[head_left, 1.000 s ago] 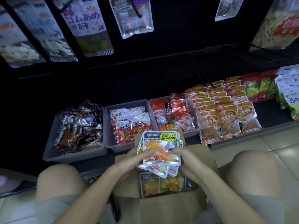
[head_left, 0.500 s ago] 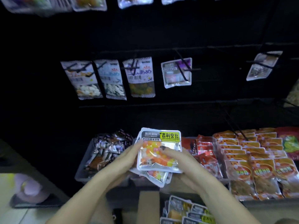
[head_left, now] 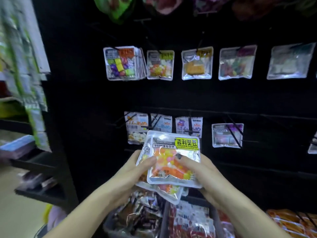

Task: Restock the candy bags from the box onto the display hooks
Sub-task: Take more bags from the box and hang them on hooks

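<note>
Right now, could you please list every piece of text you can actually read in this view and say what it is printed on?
"吉利贝豆": yellow label on the top candy bag, held by the left hand and right hand.
"HLIBEIDOU", roughly, beneath it; small, uncertain.
Grey line under the label: too blurred.
"40g", perhaps, near that bag's bottom edge: unclear.
Hanging bags on the hooks: print too blurred to read.

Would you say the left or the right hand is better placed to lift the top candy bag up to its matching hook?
Probably right: the right hand pinches the top candy bag, and the matching bag hangs above; the left hand supports the stack.
</note>
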Motion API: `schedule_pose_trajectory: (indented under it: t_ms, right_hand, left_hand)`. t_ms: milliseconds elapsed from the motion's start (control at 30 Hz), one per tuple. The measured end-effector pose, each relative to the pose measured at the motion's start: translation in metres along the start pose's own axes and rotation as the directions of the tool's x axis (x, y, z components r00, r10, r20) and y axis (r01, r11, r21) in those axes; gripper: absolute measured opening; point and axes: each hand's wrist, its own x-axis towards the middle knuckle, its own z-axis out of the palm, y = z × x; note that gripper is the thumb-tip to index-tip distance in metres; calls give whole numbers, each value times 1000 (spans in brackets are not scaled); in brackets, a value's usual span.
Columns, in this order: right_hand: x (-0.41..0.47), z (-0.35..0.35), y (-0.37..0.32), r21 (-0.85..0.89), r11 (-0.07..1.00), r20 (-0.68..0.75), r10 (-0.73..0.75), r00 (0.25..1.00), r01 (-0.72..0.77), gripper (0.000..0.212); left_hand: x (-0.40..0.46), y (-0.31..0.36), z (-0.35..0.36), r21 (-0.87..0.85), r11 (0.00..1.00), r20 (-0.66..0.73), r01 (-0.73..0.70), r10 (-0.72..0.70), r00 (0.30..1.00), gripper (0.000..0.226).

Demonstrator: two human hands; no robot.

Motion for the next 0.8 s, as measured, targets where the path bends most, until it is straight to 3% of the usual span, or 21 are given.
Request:
schedule_pose_trajectory:
  t_ms: [167,300,467,567,700,800]
  right_hand:
    - [24,20,-37,-208,977,-30,-51,998,43,10]
    - [14,28,-66,-107,973,0,-205,979,203,26]
    - [22,32,-95,-58,965,-64,-258,964,254,22]
    - [30,35,-106,-108,955,-115,-289,951,277,23]
    - [43,42,-117,-130,956,-103,-279,955,265,22]
    - [55,43,-124,-204,934,-100,-318,943,294,17]
  left_hand:
    - [-3,35,-17,28,998,-45,-59,60,997,41]
    - [-4,57,-22,32,995,-102,-95,98,990,26]
    - [7,70,-32,-28,994,-188,-106,99,977,28]
    - [10,79,-35,-41,985,-188,-168,157,969,27]
    - [19,88,-44,-35,976,-196,-215,204,959,50]
    - [33,92,-58,-3,971,-247,-240,232,941,47]
